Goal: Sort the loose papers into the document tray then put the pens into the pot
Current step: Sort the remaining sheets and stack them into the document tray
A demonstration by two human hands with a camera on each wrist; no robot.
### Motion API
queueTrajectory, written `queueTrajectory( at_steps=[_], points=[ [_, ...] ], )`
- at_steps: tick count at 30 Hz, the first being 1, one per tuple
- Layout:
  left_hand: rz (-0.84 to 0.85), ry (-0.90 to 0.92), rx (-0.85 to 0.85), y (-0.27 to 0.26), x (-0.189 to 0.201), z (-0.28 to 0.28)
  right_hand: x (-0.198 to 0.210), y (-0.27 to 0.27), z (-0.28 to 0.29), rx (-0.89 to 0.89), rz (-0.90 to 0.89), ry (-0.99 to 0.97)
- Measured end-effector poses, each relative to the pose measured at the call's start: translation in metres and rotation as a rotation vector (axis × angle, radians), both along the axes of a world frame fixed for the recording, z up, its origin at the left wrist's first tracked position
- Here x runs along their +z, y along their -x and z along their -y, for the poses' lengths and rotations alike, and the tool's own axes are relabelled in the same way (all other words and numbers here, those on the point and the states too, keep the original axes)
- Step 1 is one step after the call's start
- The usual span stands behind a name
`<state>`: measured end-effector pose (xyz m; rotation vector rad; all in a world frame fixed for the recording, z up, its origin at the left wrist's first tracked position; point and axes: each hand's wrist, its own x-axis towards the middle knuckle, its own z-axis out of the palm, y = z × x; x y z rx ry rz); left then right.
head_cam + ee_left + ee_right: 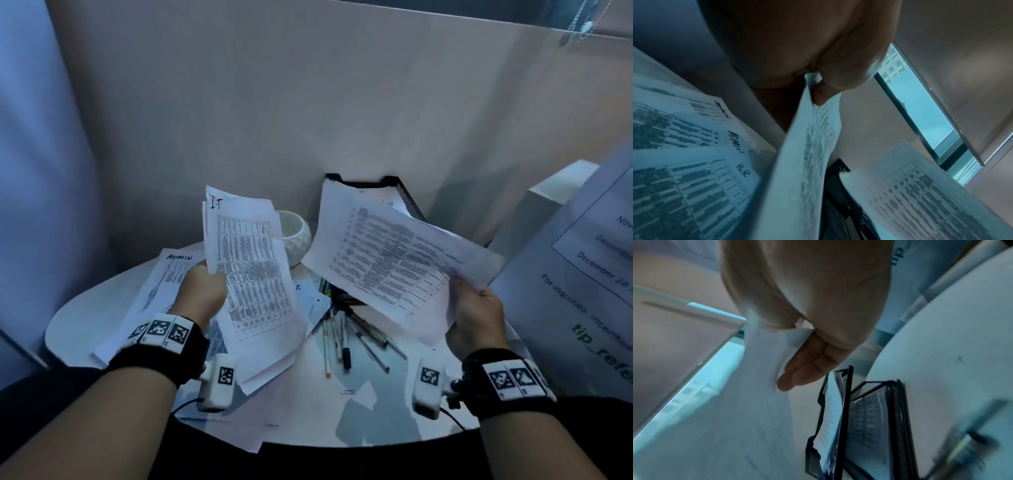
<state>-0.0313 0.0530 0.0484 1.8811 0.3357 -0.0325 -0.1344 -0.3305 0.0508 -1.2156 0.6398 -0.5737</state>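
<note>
We grip the I.T sheets (250, 274) in our left hand (202, 294), pinch one printed sheet (394, 260) in our right hand (476, 315), pens (346, 339) lying between them below.

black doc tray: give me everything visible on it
The black document tray stands at the back of the round white table, against the partition and right of the white pot. It looks like wire mesh in a solid frame with a notched edge. The right wrist view shows stacked tiers already holding printed sheets. The sheet in the right hand hides its front; neither hand touches it.
</note>
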Motion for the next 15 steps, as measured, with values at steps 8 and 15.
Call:
queueTrajectory(
  at_steps=[8, 15],
  points=[
    [-0.02, 0.356, -0.161, 0.02, 0.016, 0.029, -0.023, 0.0, -0.054, 0.105, 0.018, -0.423],
    [-0.019, 0.596, -0.069, 0.028, 0.027, 0.037, -0.042, -0.017, -0.113, 0.259, -0.079, -0.51]
  ],
)
